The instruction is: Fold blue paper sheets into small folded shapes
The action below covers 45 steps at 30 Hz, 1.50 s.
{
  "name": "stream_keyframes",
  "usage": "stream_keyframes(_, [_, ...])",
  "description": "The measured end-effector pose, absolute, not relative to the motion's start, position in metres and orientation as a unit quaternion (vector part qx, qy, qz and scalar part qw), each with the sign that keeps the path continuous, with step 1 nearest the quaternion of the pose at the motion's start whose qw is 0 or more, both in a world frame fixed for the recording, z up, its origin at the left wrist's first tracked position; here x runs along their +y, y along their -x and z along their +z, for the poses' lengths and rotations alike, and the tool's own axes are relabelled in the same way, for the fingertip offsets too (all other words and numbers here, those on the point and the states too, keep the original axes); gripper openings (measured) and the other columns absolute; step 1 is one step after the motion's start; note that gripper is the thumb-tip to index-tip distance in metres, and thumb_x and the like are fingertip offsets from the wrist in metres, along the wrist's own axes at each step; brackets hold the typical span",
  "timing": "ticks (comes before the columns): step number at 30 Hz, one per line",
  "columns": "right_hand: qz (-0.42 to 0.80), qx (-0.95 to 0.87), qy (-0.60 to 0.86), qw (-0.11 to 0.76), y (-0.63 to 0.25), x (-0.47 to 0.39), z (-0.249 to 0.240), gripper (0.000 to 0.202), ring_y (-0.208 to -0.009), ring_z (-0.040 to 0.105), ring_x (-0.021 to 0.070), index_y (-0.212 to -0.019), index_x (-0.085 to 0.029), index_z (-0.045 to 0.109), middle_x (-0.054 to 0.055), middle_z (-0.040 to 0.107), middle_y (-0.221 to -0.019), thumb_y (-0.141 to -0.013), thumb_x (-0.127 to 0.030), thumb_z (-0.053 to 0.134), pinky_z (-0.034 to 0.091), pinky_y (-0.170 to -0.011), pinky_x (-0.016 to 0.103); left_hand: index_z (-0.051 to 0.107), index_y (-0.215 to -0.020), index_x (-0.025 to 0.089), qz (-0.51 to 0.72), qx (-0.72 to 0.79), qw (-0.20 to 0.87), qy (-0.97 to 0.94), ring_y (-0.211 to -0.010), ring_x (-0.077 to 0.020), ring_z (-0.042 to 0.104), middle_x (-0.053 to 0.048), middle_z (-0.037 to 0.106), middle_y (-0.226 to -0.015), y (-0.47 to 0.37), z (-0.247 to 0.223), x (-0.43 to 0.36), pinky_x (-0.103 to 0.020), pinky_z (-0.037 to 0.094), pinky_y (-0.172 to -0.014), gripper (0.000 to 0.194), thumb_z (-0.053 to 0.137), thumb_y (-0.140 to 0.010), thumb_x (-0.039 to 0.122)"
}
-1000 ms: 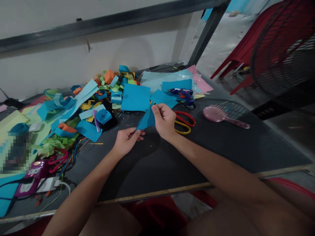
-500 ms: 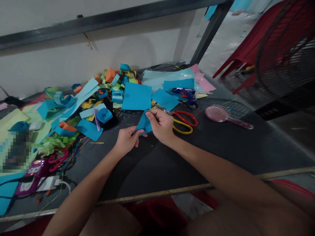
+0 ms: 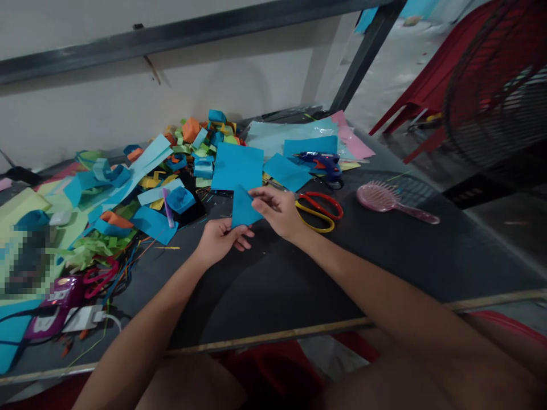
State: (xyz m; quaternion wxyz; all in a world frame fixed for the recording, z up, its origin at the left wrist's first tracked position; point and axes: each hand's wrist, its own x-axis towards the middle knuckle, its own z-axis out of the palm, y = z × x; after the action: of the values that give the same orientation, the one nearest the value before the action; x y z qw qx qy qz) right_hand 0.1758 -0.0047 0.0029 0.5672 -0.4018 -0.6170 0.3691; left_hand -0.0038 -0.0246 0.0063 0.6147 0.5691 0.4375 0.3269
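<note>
A small piece of blue paper (image 3: 242,208), folded to a pointed shape, is held above the dark table in front of me. My left hand (image 3: 222,241) pinches its lower edge between thumb and fingers. At the paper's right edge is my right hand (image 3: 277,210), with thumb and fingertips bent around that edge in a loose grip. Just behind the held piece lies a square blue sheet (image 3: 238,165). Scissors with one red and one yellow handle (image 3: 318,212) rest beside my right hand, their blades partly hidden by it.
A blue glue gun (image 3: 321,162) lies on blue sheets at the back right. A pink hairbrush (image 3: 380,198) is farther right. Folded paper pieces (image 3: 192,132) and strips crowd the back and left. A purple device (image 3: 57,307) with cables sits front left. A fan (image 3: 504,85) stands at right.
The blue paper has turned more upright, and its pointed top has shifted left. My right hand's fingers have loosened and spread slightly. My left hand keeps its pinch.
</note>
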Motion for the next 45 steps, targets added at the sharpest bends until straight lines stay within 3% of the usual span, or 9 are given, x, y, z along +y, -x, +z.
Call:
stream_keyframes(3, [0.445, -0.635, 0.385, 0.501, -0.174, -0.003, -0.002, 0.053, -0.054, 0.054, 0.0114, -0.08, -0.015, 0.073, 0.002, 0.066, -0.064, -0.067, -0.066, 0.078, 0.04, -0.05, 0.025, 0.07, -0.085, 0.011, 0.36, 0.452, 0.608, -0.544, -0.059, -0.0135, 0.071, -0.013, 0.079, -0.091, 0.005, 0.008, -0.024, -0.024, 0.06, -0.056, 0.052, 0.079, -0.07, 0.06])
stream_keyframes(7, [0.421, -0.641, 0.42, 0.485, -0.169, -0.004, -0.007, 0.048, -0.049, 0.048, 0.0094, -0.058, -0.016, 0.069, 0.0, 0.06, -0.052, -0.074, -0.061, 0.076, 0.036, -0.048, 0.025, 0.069, -0.087, 0.01, 0.362, 0.449, 0.612, -0.541, -0.062, -0.0146, 0.073, -0.016, 0.079, -0.095, 0.006, 0.006, -0.022, -0.024, 0.06, -0.057, 0.056, 0.077, -0.072, 0.064])
stream_keyframes(11, [0.414, -0.631, 0.429, 0.496, -0.166, -0.003, -0.008, 0.053, -0.044, 0.047, 0.0093, -0.051, -0.018, 0.067, 0.001, 0.058, -0.046, -0.075, -0.065, 0.073, 0.031, -0.044, 0.025, 0.069, -0.092, 0.01, 0.364, 0.451, 0.619, -0.53, -0.061, -0.0147, 0.073, -0.015, 0.08, -0.096, 0.004, 0.005, -0.024, -0.024, 0.06, -0.056, 0.059, 0.077, -0.071, 0.065])
stream_keyframes(20, [0.524, -0.524, 0.439, 0.508, -0.16, -0.002, -0.004, 0.068, -0.039, 0.052, 0.012, -0.049, -0.019, 0.06, 0.002, 0.06, -0.045, -0.068, -0.083, 0.064, 0.04, -0.042, 0.026, 0.07, -0.089, 0.009, 0.377, 0.461, 0.631, -0.497, -0.054, -0.0133, 0.07, -0.017, 0.08, -0.097, 0.0, 0.003, -0.026, -0.024, 0.057, -0.051, 0.059, 0.081, -0.067, 0.064])
stream_keyframes(29, [0.507, -0.513, 0.437, 0.537, -0.157, -0.004, -0.013, 0.065, -0.043, 0.051, 0.0122, -0.051, -0.02, 0.052, 0.0, 0.056, -0.045, -0.073, -0.081, 0.062, 0.039, -0.045, 0.027, 0.073, -0.089, 0.009, 0.332, 0.458, 0.662, -0.491, -0.051, -0.0124, 0.069, -0.016, 0.08, -0.09, 0.003, 0.004, -0.025, -0.022, 0.055, -0.05, 0.055, 0.08, -0.071, 0.061])
stream_keyframes(35, [0.471, -0.55, 0.439, 0.532, -0.16, -0.003, -0.011, 0.057, -0.047, 0.05, 0.01, -0.06, -0.018, 0.059, -0.002, 0.057, -0.051, -0.076, -0.073, 0.065, 0.04, -0.046, 0.025, 0.074, -0.095, 0.011, 0.301, 0.452, 0.664, -0.514, -0.062, -0.0144, 0.072, -0.015, 0.08, -0.096, 0.006, 0.003, -0.02, -0.025, 0.058, -0.059, 0.059, 0.083, -0.066, 0.061])
stream_keyframes(40, [0.466, -0.551, 0.439, 0.535, -0.166, 0.004, -0.014, 0.052, -0.045, 0.05, 0.0108, -0.063, -0.018, 0.067, -0.003, 0.056, -0.051, -0.07, -0.069, 0.072, 0.044, -0.045, 0.026, 0.071, -0.082, 0.015, 0.423, 0.501, 0.527, -0.54, -0.066, -0.0148, 0.068, -0.003, 0.072, -0.072, 0.009, -0.005, -0.014, -0.024, 0.055, -0.058, 0.049, 0.081, -0.068, 0.061])
stream_keyframes(45, [0.554, -0.578, 0.376, 0.466, -0.162, 0.001, -0.018, 0.049, -0.049, 0.061, 0.0144, -0.069, -0.017, 0.075, 0.003, 0.068, -0.058, -0.073, -0.066, 0.071, 0.046, -0.046, 0.026, 0.076, -0.092, 0.018, 0.539, 0.473, 0.471, -0.513, -0.08, -0.0152, 0.068, -0.004, 0.077, -0.091, 0.014, -0.009, -0.006, -0.026, 0.056, -0.07, 0.041, 0.085, -0.067, 0.049])
